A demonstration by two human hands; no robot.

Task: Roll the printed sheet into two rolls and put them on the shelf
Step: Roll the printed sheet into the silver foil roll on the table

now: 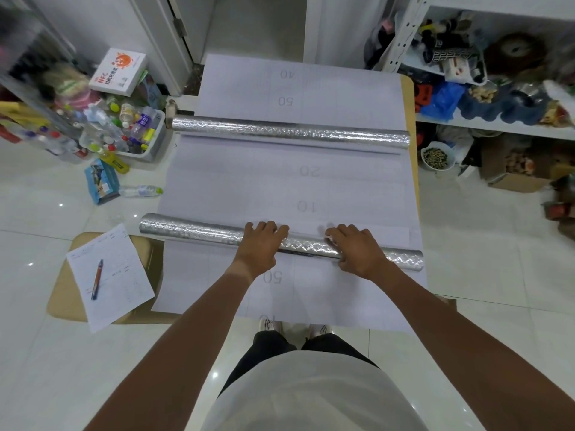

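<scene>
Because the near roll [199, 233] lies crosswise on the surface [408, 98], its long axis running left to right, both hands meet it from the person's side, fingers pointing away. The left hand [259, 248] drapes over it palm-down just left of centre; the right hand [356, 251] curls over it further right, neither fully closed. Each seems equally near. The printed sheet [295, 188] stretches beyond toward a far roll [289, 132]. The shelf [497, 129] stands at right. Whether the fingertips pinch a loose edge is hidden.
</scene>
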